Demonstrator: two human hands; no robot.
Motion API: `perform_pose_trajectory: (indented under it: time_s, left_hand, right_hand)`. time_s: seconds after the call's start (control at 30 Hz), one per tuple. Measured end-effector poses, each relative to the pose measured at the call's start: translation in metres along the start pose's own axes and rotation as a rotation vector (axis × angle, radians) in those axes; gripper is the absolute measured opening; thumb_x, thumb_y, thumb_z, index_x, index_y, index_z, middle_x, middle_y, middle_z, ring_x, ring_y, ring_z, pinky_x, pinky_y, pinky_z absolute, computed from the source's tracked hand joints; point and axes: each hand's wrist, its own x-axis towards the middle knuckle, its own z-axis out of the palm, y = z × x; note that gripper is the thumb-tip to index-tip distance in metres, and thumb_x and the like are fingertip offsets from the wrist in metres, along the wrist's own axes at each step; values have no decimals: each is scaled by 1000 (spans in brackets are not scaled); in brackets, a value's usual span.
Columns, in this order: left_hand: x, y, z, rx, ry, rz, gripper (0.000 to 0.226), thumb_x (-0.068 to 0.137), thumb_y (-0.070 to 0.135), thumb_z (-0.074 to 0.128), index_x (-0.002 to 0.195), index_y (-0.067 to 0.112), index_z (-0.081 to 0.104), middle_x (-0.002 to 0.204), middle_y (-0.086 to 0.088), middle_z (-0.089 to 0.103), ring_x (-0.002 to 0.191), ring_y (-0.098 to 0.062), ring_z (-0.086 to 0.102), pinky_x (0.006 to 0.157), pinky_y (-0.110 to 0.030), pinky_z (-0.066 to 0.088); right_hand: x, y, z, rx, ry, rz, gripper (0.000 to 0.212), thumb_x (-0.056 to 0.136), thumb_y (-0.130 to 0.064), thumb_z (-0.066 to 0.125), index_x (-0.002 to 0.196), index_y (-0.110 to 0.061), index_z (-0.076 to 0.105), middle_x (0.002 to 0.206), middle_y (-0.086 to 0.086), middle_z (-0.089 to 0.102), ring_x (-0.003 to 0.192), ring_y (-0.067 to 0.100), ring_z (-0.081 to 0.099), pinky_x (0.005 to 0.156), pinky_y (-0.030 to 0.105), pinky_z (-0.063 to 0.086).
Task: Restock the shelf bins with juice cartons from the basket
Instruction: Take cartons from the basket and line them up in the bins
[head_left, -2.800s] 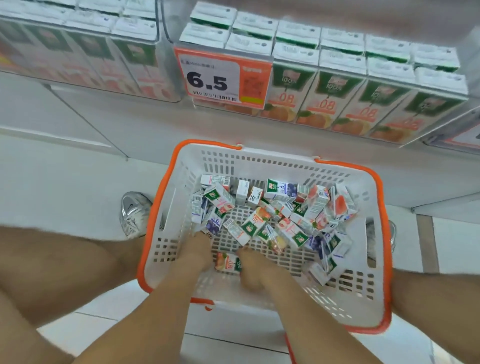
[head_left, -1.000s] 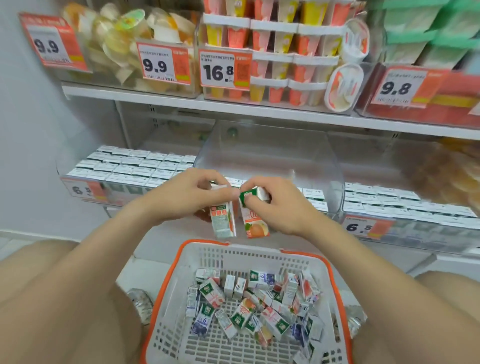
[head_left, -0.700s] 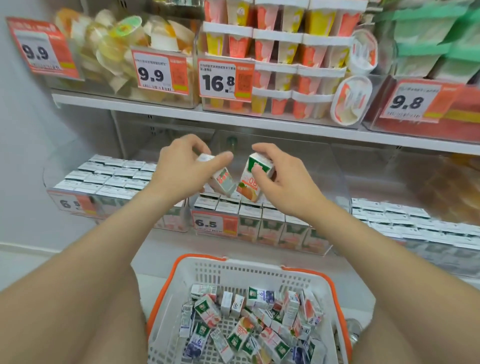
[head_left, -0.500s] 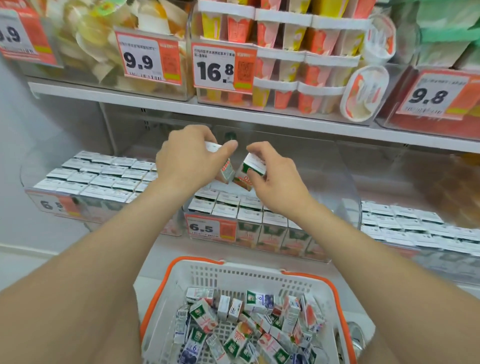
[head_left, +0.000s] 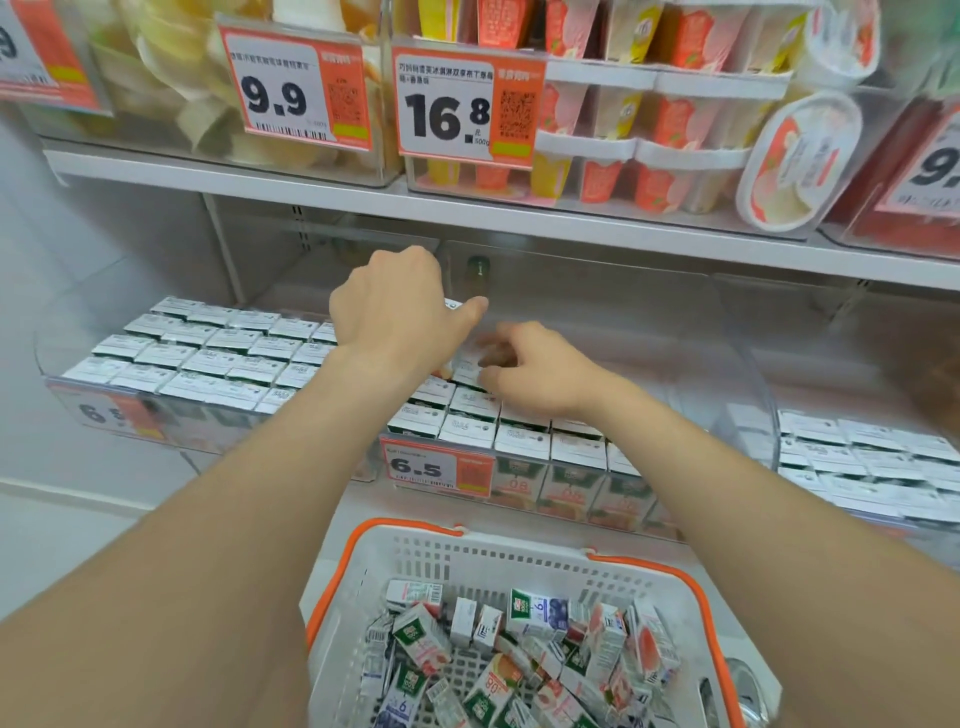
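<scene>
Cartons going into the middle bin

One carton (head_left: 453, 304) is pinched in the left hand (head_left: 392, 312) over the middle bin (head_left: 744, 364). The right hand (head_left: 535, 376) is at the rows, its grip too blurred to tell. The basket (head_left: 519, 553) holds many more, so most restocking likely remains.

Left hand (head_left: 389, 312): curled over a carton (head_left: 453, 304), only a white corner peeking out by the thumb.
Right hand (head_left: 535, 379): fingers (head_left: 491, 345) smeared by blur, grip unreadable.
Basket (head_left: 519, 558): beneath both forearms, near side sliced off by the bottom edge.
Price tag (head_left: 935, 166): up right of the right hand, cut mid-number.
</scene>
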Motion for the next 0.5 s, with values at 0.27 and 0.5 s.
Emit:
perform_pose_trajectory:
  time_s: [0.27, 0.5]
  left_hand:
    - [-9, 0, -16, -308, 63, 36, 58, 86, 77, 54, 91, 22, 73, 74, 5, 68, 80, -21, 66, 66, -36, 53]
    - [-16, -22, -14, -100, -299, 78, 38, 97, 16, 49, 136, 19, 50, 130, -11, 38, 118, -38, 38, 98, -49, 42]
  right_hand:
    - [-9, -27, -1, 323, 395, -215, 71, 84, -23, 84, 146, -27, 48, 90, -8, 74, 93, 13, 71, 84, 34, 59]
    - [-15, 10, -14, -58, 339, 74, 25, 90, -18, 67, 115, -23, 66, 98, 6, 72, 94, 26, 69, 71, 36, 59]
